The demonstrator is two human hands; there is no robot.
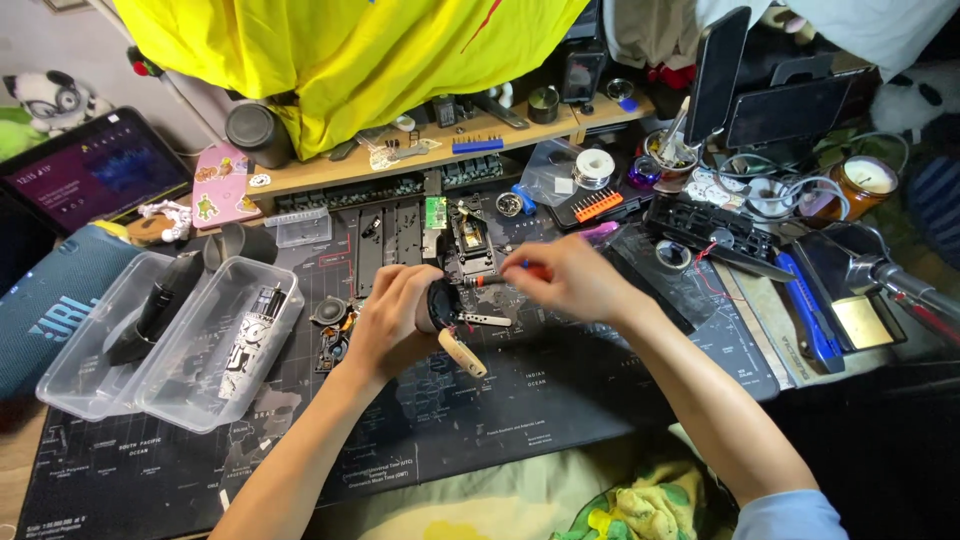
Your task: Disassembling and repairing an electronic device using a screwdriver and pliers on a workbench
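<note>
Hiding screwdriver point(497, 278) tip: right hand point(570, 280)

Place: a home hobby bench for small electronics repair, set up in a lived-in room.
Worktop point(520, 400): covered by a dark mat printed with a world map, crowded with small parts.
Tools: a holder of screwdriver bits point(598, 205), a spool of solder wire point(595, 166), a blue-handled tool point(810, 320).
Storage: clear plastic trays point(160, 345) holding dismantled pieces; a low wooden shelf point(420, 160) loaded with oddments.
Opened device: a circuit board point(470, 240) lies bare at the centre.
Home signs: a laptop point(95, 170), a candle jar point(865, 180), a stuffed toy point(50, 100), yellow cloth point(350, 50) hanging above, possibly clothing.
</note>
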